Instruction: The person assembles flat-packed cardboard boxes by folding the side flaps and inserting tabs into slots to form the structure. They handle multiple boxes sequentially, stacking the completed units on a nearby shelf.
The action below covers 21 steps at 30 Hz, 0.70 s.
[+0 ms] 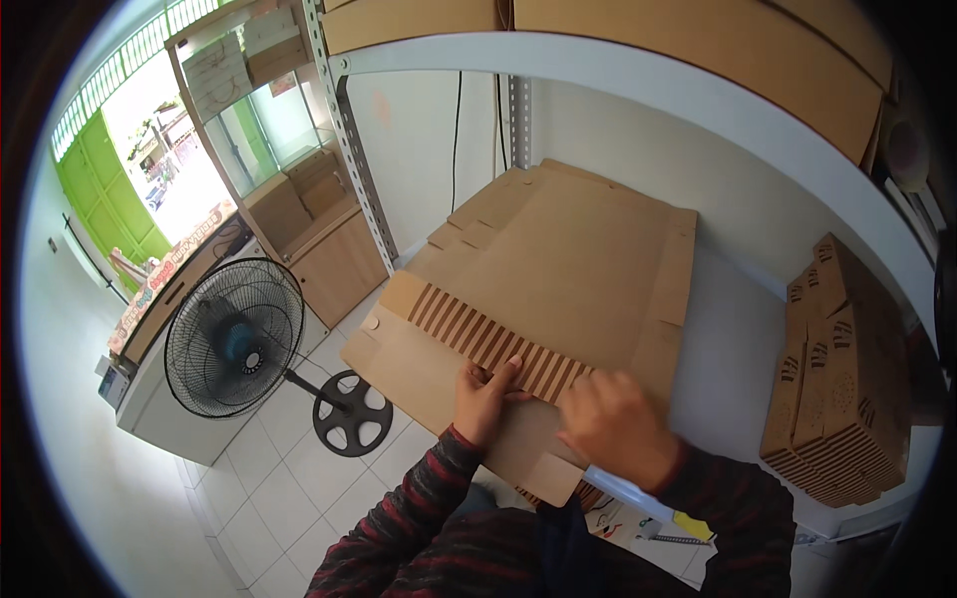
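Observation:
A flat brown cardboard box blank with cut slots and tabs lies on the grey shelf in front of me. Across its near part runs a raised strip with dark brown stripes. My left hand is closed at the near edge of this strip, its thumb on the stripes and some fingers hidden. At the strip's right end, my right hand is curled into a fist, slightly blurred. Whatever lies inside those fingers is hidden. Below the hands, a plain flap of the blank reaches toward my body.
Several folded cardboard boxes are stacked at the right. A grey metal shelf beam crosses above the blank, with large cartons on it. To the left stand a black floor fan and a wooden cabinet.

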Motion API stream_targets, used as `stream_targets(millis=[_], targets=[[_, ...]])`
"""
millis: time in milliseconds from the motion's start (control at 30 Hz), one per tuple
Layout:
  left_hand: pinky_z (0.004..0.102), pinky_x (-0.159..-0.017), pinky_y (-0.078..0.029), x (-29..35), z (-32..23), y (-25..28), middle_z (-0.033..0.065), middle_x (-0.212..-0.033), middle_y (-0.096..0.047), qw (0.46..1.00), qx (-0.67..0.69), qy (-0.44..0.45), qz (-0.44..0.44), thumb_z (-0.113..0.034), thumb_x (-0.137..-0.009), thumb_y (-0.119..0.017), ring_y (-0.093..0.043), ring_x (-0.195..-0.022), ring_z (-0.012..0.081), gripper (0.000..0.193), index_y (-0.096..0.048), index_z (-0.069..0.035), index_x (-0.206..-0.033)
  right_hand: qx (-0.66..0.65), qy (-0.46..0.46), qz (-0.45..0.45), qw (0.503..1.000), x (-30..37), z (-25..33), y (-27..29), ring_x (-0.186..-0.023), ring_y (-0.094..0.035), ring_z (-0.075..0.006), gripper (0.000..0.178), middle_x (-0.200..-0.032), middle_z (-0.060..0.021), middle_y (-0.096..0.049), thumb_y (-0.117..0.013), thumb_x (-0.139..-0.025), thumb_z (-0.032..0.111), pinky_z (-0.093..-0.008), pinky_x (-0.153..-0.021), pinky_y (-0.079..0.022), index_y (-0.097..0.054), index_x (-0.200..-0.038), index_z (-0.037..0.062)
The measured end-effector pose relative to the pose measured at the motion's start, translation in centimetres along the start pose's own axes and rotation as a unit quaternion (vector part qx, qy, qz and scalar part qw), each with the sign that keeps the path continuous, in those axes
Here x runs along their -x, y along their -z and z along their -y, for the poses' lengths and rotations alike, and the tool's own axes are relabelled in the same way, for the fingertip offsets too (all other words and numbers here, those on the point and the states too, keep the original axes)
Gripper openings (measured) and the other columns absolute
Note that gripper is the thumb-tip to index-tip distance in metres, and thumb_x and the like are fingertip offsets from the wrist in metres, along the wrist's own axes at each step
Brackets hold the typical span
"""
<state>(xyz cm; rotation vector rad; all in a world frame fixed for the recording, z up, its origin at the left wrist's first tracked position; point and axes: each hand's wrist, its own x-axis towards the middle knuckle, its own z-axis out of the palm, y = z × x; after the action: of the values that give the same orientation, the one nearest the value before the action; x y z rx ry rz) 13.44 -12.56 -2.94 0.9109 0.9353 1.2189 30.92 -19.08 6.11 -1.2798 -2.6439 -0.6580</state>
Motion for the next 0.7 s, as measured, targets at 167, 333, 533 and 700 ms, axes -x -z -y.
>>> stream_targets(millis=[167, 333, 533, 700], targets=[[0.0263, -0.059, -0.059, -0.2, -0.2, -0.2, 0.0111, -0.092, -0.068, 1.0, 0.026, 0.006, 0.013, -0.017, -0.093, -0.063, -0.068, -0.073, 0.017, 0.031, -0.057, 0.008, -0.111, 0.05, 0.024, -0.014, 0.998, 0.0, 0.0, -1.9, -0.064, -0.057, -0.0185, 0.007, -0.064, -0.0068, -0.053, -0.058, -0.07, 0.012, -0.0307, -0.057, -0.043, -0.056, -0.066, 0.0078], [0.0265, -0.053, -0.054, -0.3, -1.3, 0.8, 0.013, -0.09, -0.068, 0.999, -0.016, 0.025, 0.015, -0.027, -0.097, -0.055, -0.069, -0.066, 0.0213, 0.037, -0.056, 0.008, -0.11, 0.058, 0.053, 0.002, 0.997, 1.0, 0.3, -2.0, -0.057, -0.056, -0.018, 0.008, -0.058, -0.005, -0.052, -0.06, -0.068, 0.011, -0.0307, -0.057, -0.043, -0.055, -0.062, 0.008], [0.0241, -0.047, -0.048, -2.9, -3.8, 5.4, 0.0114, -0.081, -0.067, 0.995, -0.084, -0.019, -0.051, -0.031, -0.099, -0.049, -0.068, -0.057, 0.0187, 0.037, -0.058, 0.005, -0.1, 0.021, 0.058, 0.036, 0.997, 1.3, 0.1, -1.3, -0.058, -0.058, -0.0169, 0.008, -0.057, -0.005, -0.053, -0.061, -0.066, 0.011, -0.0307, -0.057, -0.044, -0.056, -0.06, 0.0088], [0.0221, -0.045, -0.045, -4.4, -3.9, 9.2, 0.0081, -0.073, -0.065, 0.989, -0.098, -0.029, -0.105, -0.033, -0.099, -0.048, -0.062, -0.049, 0.0134, 0.037, -0.058, 0.002, -0.095, -0.004, 0.062, 0.044, 0.997, 1.2, 0.2, -1.6, -0.058, -0.058, -0.0166, 0.009, -0.057, -0.0041, -0.053, -0.061, -0.066, 0.012, -0.0309, -0.057, -0.044, -0.055, -0.059, 0.01]])
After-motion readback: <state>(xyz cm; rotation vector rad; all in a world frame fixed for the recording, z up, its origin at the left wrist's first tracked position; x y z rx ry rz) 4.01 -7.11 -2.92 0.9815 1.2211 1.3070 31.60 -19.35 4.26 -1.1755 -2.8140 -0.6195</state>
